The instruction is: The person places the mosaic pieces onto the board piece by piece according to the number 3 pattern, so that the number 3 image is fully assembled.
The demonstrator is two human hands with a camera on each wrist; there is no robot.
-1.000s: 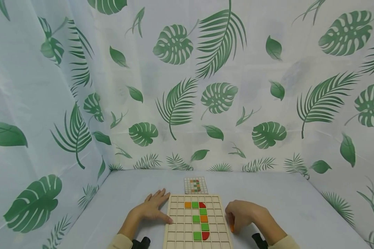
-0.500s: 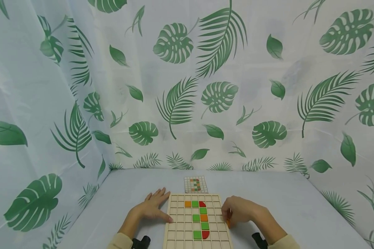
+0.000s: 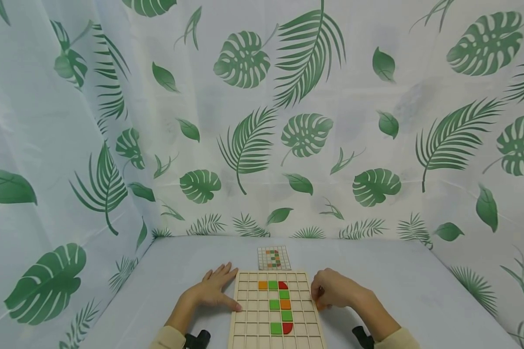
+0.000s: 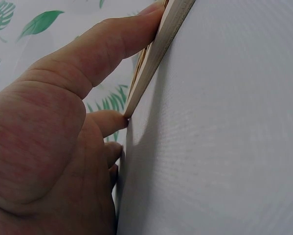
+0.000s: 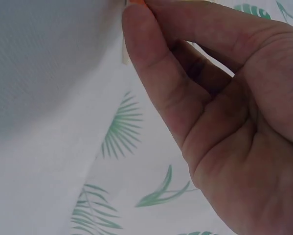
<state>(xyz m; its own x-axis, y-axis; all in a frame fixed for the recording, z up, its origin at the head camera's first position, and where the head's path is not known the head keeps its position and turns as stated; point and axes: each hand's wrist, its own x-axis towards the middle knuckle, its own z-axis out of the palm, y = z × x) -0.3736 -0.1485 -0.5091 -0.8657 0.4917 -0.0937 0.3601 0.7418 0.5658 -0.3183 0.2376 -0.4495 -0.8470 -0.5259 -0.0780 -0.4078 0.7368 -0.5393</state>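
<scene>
A pale wooden grid board (image 3: 252, 317) lies flat on the table, with several green, orange and red tiles in its cells. At its left edge, my left hand (image 3: 214, 288) rests with fingers spread, the thumb lying over the rim. The left wrist view shows the thumb (image 4: 104, 46) on the rim and a fingertip touching the board's corner. Beside the right edge, my right hand (image 3: 335, 291) pinches an orange tile (image 5: 139, 2) between thumb and finger. Most of that tile is hidden by the fingers, so its shape cannot be told.
A small card (image 3: 274, 258) printed with a similar coloured grid pattern lies just beyond the board. The white table (image 3: 192, 257) meets a leaf-patterned curtain (image 3: 262, 145) at the back and sides. Dark wrist mounts (image 3: 197, 339) sit below both hands.
My right hand has moved a little up and left to the board's right edge, still pinching the orange tile, which now shows less. The left hand and the board's tiles stay put.
</scene>
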